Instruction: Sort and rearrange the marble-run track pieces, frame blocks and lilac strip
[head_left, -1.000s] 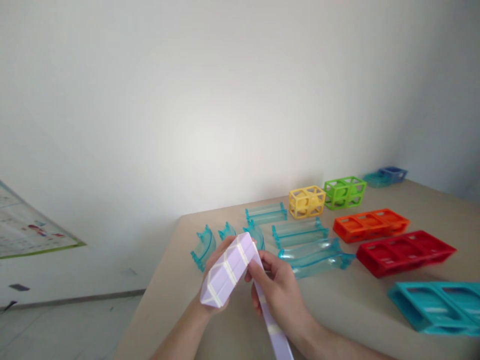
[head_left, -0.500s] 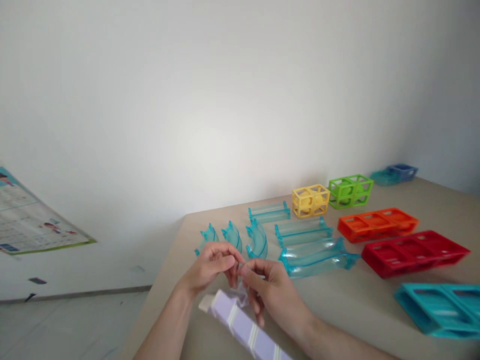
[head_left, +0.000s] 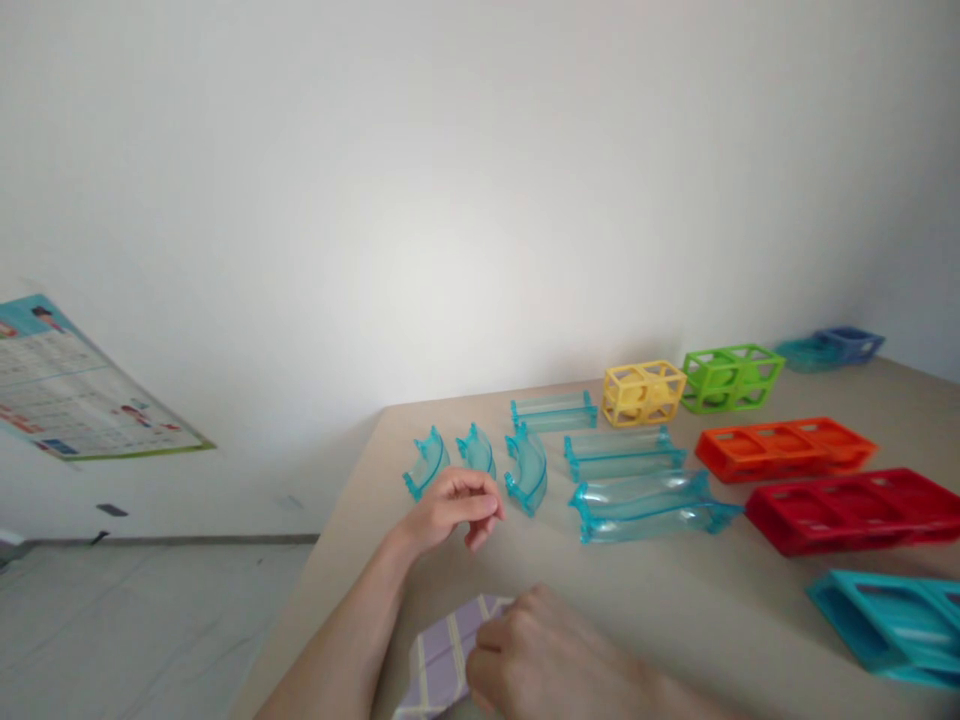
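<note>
My left hand (head_left: 463, 508) is above the table in front of the small curved tracks, fingers curled and thumb against the index finger. If anything is pinched there, it is too small or hidden to see. My right hand (head_left: 536, 655) is closed at the right side of a lilac checked packet (head_left: 442, 650) with cream lines, at the bottom of the view. Its fingertips are mostly hidden by the back of the hand. Nearest to my left hand lie clear teal curved tracks (head_left: 529, 470), set in a row.
Straight teal tracks (head_left: 624, 458) lie right of the curved ones, with a longer flared teal track (head_left: 645, 510) in front. Frames in yellow (head_left: 643, 393), green (head_left: 733, 378), orange (head_left: 787, 447), red (head_left: 862, 508) and teal (head_left: 892, 625) stand on the right. A wall poster (head_left: 97, 380) hangs left.
My hands have come apart. The right one moved down and nearer to me, onto the lilac packet, which now shows a broader checked face. The view has shifted slightly left.
</note>
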